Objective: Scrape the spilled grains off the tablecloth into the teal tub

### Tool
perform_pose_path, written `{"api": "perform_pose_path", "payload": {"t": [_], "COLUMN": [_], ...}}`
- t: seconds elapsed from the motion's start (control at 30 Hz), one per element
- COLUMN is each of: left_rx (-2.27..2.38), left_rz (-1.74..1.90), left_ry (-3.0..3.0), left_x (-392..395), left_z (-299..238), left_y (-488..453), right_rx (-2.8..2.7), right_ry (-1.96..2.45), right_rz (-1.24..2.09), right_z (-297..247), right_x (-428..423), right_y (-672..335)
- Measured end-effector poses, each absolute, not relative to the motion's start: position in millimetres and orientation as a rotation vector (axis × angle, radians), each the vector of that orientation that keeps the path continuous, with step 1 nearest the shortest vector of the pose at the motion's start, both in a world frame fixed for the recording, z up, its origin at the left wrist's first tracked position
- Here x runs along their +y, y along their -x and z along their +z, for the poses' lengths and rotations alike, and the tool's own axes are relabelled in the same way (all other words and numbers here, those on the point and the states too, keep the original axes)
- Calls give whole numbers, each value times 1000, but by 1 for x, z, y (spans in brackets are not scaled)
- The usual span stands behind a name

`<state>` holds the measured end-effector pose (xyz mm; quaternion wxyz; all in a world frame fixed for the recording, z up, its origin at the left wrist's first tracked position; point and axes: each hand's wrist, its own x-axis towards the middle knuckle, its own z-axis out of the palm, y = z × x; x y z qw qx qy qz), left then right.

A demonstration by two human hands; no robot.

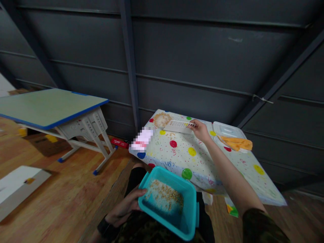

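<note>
My left hand (pixel 129 204) grips the left rim of a turquoise plastic bin (pixel 188 206) held over my lap. Inside the bin lie yellowish beans (pixel 164 194) mixed with white grains. Out over the table, my right hand (pixel 199 130) is closed on the right end of a white slotted plastic board (pixel 178 126), tilted above the tablecloth. Just left of the board sits a round heap of beans and white grains (pixel 162 120). A few loose beans (pixel 170 135) lie in front of the board.
The table wears a dotted tablecloth (pixel 202 165). At its right are an orange cloth (pixel 236 143) and a clear plastic lid (pixel 227 129); a blurred-out pink-white item (pixel 142 139) lies at its left. A desk (pixel 50 104) stands further left, a white box (pixel 20 185) on the floor.
</note>
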<state>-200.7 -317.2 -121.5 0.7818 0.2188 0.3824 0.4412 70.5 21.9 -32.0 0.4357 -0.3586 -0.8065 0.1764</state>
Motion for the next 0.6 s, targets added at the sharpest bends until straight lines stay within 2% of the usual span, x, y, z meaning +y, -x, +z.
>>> {"api": "perform_pose_path", "payload": {"t": [0.6], "left_rx": [844], "left_rz": [955], "left_ry": [-432], "left_x": [-317], "left_z": [-127], "left_y": [205], "right_rx": [-2080], "right_ry": [943], "right_rz": [401], "right_z": [-29], "right_x": [-1], "right_y": [-86]}}
